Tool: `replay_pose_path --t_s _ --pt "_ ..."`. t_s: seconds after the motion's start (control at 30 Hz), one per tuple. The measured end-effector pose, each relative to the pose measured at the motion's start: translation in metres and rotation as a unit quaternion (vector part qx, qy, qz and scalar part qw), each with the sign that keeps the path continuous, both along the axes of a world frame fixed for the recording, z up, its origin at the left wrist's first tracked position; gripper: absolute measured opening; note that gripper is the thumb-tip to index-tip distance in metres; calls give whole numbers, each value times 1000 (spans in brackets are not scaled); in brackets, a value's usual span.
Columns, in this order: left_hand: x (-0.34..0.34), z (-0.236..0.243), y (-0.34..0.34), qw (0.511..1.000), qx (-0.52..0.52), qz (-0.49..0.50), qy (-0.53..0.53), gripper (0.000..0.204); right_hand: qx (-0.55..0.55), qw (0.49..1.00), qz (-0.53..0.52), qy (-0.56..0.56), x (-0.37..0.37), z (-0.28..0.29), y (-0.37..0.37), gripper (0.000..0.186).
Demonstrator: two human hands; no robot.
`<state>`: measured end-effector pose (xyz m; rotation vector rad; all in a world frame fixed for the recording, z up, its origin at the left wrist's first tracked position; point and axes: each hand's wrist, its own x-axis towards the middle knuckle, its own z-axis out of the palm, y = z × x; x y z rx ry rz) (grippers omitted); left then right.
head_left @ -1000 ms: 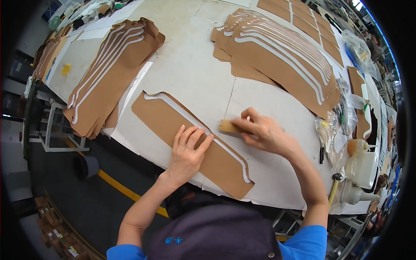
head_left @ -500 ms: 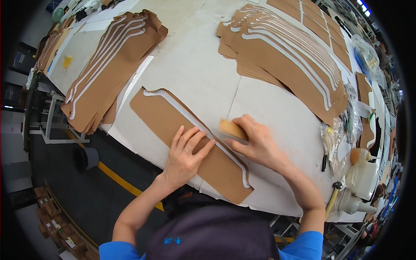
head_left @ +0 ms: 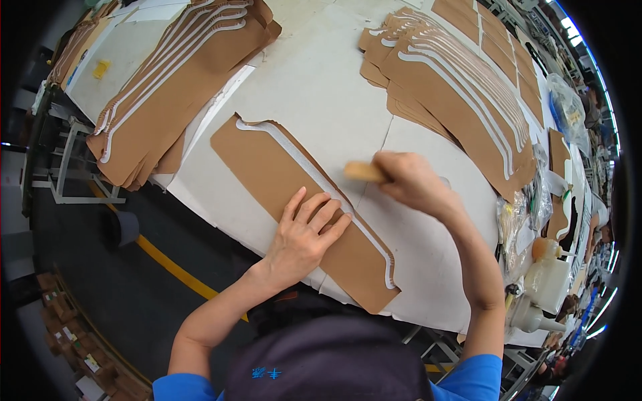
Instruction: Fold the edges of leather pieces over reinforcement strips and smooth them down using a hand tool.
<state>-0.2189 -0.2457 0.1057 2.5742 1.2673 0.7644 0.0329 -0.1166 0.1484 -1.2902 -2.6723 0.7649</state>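
A long brown cut panel lies diagonally on the white-covered table, with a white strip along its shaped upper edge. My left hand rests flat on the panel's middle, fingers spread across to the strip. Just beyond that edge, to the right, my right hand grips a tan block tool, slightly blurred; whether the tool touches anything I cannot tell.
Fanned stacks of striped brown pieces lie at left and right. Plastic bags, loose packets and translucent plastic bottles crowd the table's right side. A dark bin stands on the floor.
My right hand has lifted toward the far side with the block, whose angle has changed. My left hand stays on the panel. The whole view has shifted slightly.
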Motion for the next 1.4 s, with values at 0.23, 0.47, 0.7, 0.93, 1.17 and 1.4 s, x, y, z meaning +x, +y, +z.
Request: replay_pose_path --t_s 0.23,0.47,0.7,0.93,1.17,1.4 --pt "-1 0 -3 1000 -6 13 9 46 15 999 -17 -26 25 33 -74 51" --pt "4 5 -6 999 -31 28 12 46 131 986 92 -45 28 13 -82 54" --pt "5 7 -7 999 -27 42 12 44 145 977 156 -5 23 12 -68 46" --pt "6 6 -5 999 -18 46 12 41 144 972 182 26 20 9 -53 44" --pt "6 7 -4 998 -24 50 7 40 135 970 192 68 14 6 -38 53" --pt "8 7 -4 998 -26 65 5 40 125 969 202 72 10 5 -29 54"
